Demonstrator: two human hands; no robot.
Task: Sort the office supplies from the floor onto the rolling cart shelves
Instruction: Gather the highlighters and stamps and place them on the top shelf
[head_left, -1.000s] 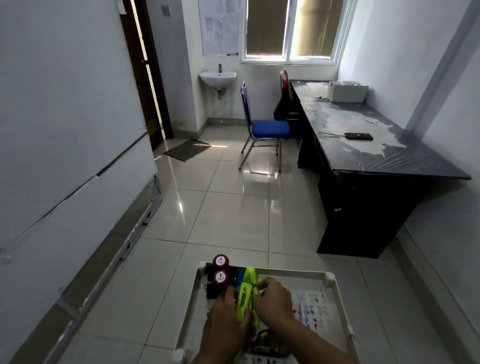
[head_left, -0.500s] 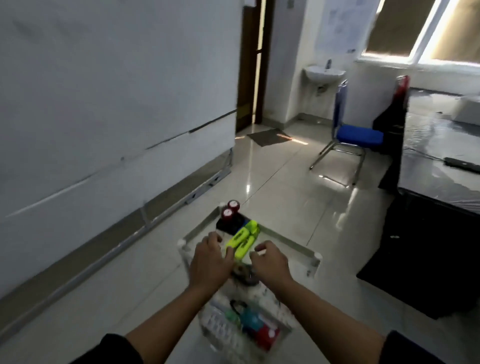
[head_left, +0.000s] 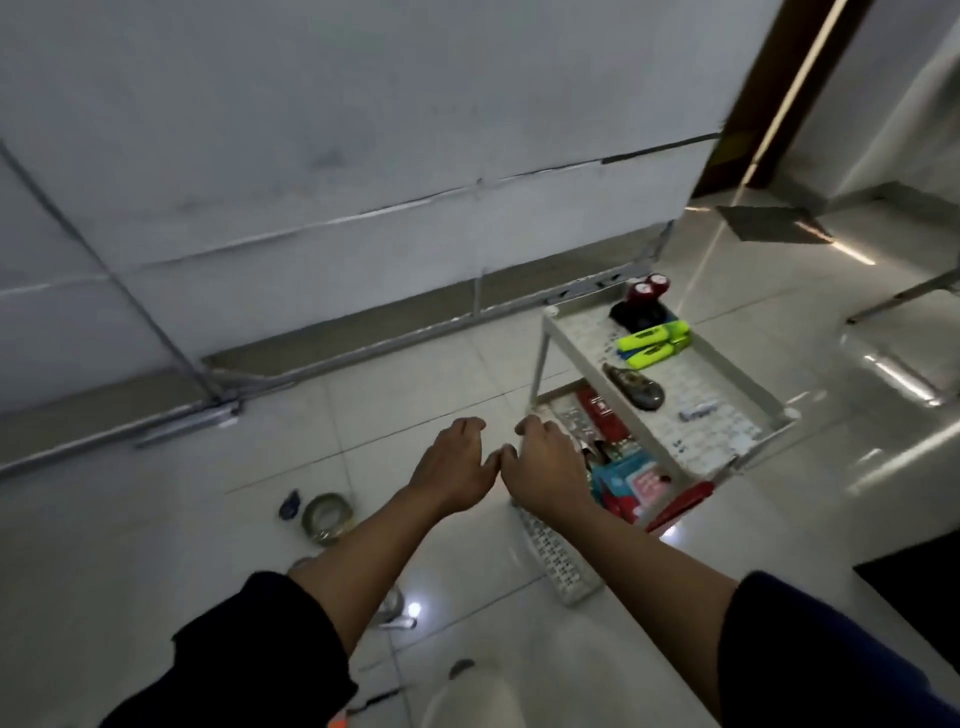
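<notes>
The white rolling cart (head_left: 538, 358) stands on the tiled floor at right. Its top shelf carries two red-capped stamps (head_left: 647, 289), two yellow highlighters (head_left: 652, 339), a dark tape dispenser (head_left: 635, 387) and a small white item (head_left: 698, 412). A lower shelf holds a red box (head_left: 602, 413) and blue-pink packets (head_left: 631, 481). On the floor at left lie a tape roll (head_left: 327, 517) and a small blue item (head_left: 291, 504). My left hand (head_left: 457, 467) and right hand (head_left: 545, 467) hover side by side by the cart's near corner, fingers loosely curled, holding nothing.
A white panel wall with a metal floor rail (head_left: 363, 343) runs along the left. A brown door (head_left: 769, 104) and dark mat (head_left: 774, 223) are at the far right. More small items (head_left: 400, 608) lie on the floor under my left arm, partly hidden.
My hands let go of the yellow highlighters on the top shelf and drew back to the cart's near corner. The view swung left and down, bringing floor items into sight.
</notes>
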